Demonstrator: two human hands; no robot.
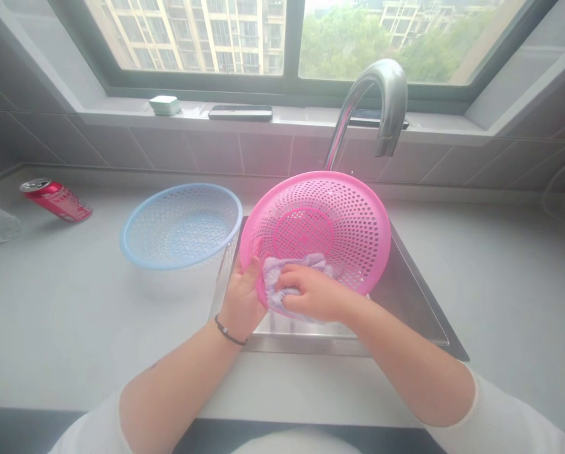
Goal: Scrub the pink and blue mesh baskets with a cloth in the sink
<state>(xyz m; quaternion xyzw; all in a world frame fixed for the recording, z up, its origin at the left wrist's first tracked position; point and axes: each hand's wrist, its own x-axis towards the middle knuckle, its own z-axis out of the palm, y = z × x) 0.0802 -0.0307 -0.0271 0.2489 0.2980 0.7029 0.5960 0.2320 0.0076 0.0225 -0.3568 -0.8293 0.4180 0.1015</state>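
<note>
A round pink perforated basket (339, 221) is held tilted over the steel sink (419, 302), its inside facing me. My left hand (241, 301) grips its lower left rim, thumb on the inside. My right hand (311, 293) is closed on a pale purple cloth (282, 268) and presses it against the basket's lower inside wall. A thin dark band circles my left wrist.
A light blue perforated basket (181, 225) stands on the grey counter left of the sink. A red drink can (56, 199) lies on its side at far left. The curved steel tap (374, 104) arches over the sink. A small pale box (165, 104) rests on the windowsill.
</note>
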